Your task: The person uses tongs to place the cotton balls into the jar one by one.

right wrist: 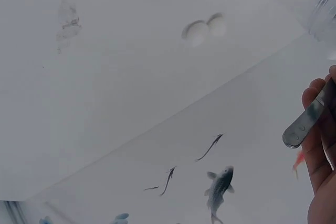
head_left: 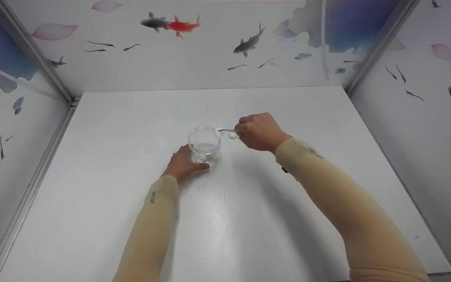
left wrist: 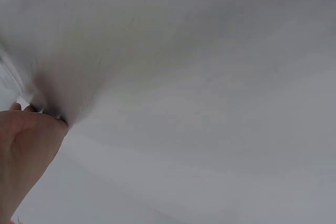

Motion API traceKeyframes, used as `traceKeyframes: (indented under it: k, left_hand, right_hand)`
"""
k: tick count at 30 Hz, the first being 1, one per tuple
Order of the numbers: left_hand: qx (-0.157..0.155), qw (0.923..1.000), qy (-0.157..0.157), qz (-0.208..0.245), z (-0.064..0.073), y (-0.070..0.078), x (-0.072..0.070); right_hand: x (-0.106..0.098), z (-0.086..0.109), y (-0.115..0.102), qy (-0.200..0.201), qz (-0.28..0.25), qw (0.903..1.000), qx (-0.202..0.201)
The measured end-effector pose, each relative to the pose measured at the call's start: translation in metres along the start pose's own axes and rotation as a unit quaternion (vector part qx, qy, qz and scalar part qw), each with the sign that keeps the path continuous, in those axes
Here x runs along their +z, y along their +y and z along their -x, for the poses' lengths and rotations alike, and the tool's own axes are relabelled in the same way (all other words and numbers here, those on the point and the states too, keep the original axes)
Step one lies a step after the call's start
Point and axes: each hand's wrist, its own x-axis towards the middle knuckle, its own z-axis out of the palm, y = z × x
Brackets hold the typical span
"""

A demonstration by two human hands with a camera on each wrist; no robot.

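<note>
Left hand [head_left: 183, 162] round glass jar [head_left: 204, 151], right hand [head_left: 260, 131] tight on tweezers [right wrist: 306, 123], well inside table edges [head_left: 213, 91]

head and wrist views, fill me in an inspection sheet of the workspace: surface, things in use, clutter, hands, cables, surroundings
Surface: white table; a faint grey mark shows in the right wrist view.
Things in use: clear jar, open at the top, with a pale lump showing low down; metal tweezers; two white balls side by side on the table.
Clutter: nothing seen.
Hands: left hand grips the jar; right hand holds the tweezers, their tip near the jar's rim. Whether the tip pinches anything is too blurred to tell.
Cables: nothing seen.
Surroundings: pale panels printed with fish at the back and sides; metal frame at the corners.
</note>
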Motion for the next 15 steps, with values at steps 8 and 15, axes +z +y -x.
traceKeyframes:
  k: [8,15]
  left_hand:
    - [0.008,0.9999,0.007,0.003,-0.001,0.001,0.0]
    - [0.002,0.9999,0.01,0.005,-0.002,-0.001,0.0]
  right_hand:
    - [0.009,-0.007,-0.011,-0.008,-0.01,0.9998,-0.015]
    - [0.016,-0.007,-0.016,-0.017,-0.014,0.9995,-0.023]
